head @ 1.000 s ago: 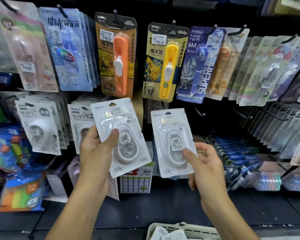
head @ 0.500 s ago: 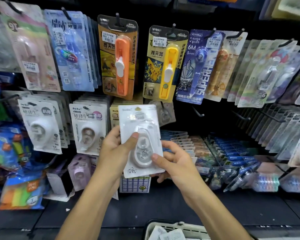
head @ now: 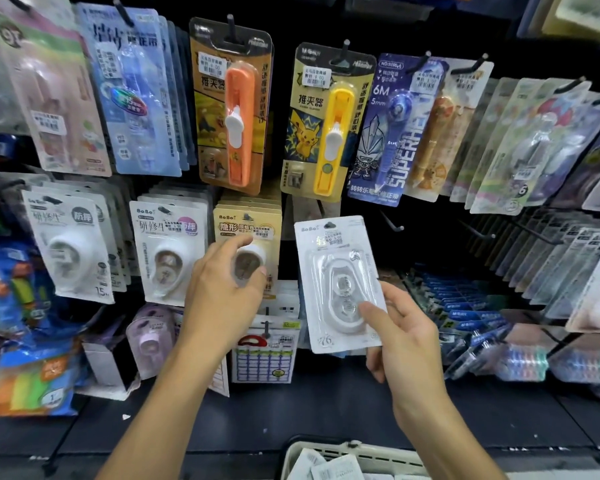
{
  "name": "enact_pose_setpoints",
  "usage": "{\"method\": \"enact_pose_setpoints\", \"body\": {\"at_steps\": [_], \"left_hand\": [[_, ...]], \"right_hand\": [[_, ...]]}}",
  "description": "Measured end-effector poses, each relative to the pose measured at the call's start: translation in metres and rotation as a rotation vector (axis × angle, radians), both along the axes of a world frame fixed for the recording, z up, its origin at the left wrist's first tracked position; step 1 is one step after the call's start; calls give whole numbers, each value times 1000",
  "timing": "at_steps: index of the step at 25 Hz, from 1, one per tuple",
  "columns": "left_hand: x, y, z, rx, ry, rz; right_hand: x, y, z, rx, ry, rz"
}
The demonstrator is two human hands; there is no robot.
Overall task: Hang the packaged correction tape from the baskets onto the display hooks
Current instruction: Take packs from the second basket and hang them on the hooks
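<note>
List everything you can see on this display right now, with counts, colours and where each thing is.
white correction tape pack: one, white and clear, held in front of the middle row
bare hook: one, black, just above right of that pack
kraft BoBo packs: a stack, tan, middle row
white BoBo packs: a stack, left of tan
orange clip pusher: one in front, top row
yellow clip pusher: one in front, top row
basket: one, cream, bottom edge
left hand: reaches at tan stack, empty
right hand: pinches white pack
</note>
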State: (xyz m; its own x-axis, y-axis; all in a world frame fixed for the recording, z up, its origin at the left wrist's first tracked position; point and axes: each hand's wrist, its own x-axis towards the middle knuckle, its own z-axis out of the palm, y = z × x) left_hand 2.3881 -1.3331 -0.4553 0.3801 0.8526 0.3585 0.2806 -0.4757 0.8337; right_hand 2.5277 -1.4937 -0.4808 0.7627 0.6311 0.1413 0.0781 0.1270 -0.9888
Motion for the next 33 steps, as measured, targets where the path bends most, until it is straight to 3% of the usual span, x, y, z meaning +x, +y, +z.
{"method": "enact_pose_setpoints", "body": {"at_steps": [2,5,7,10,12,14,15,17,18,20,23,27,31,33], "left_hand": [[0,-1,0,7,2,9],[0,1,-3,42,4,12],[0,-3,-8,51,-10,28],[3,-19,-22,-7,25,-36],[13,-33,-44,-18,241,-218],[25,-48,-70,50,620,-531],[30,-59,-91,99,825,-696],[32,-79,-138,191,1170,-892],[27,-88,-163,215,1324,-928],[15,-100,-206,249,1531,-951],[10,-93,-237,268,1542,-874],[12,-91,-252,233,1508,-853],[5,-75,-253,161,1464,-999],[4,-76,-257,260,1522,-968]], "right_hand": [[-3,9,6,15,27,6],[4,29,10,185,361,162],[9,31,0,183,480,243],[15,1,-44,-92,451,278],[23,-40,-91,-350,410,237],[37,-81,-137,-675,215,176],[44,-104,-158,-896,13,184],[60,-143,-192,-1298,-420,323],[64,-159,-204,-1405,-547,421],[63,-181,-220,-1395,-644,608],[26,-183,-246,-1184,-838,822],[-28,-166,-280,-1202,-1078,726],[-12,-166,-274,-1179,-936,692],[3,-166,-263,-989,-628,585]]}}
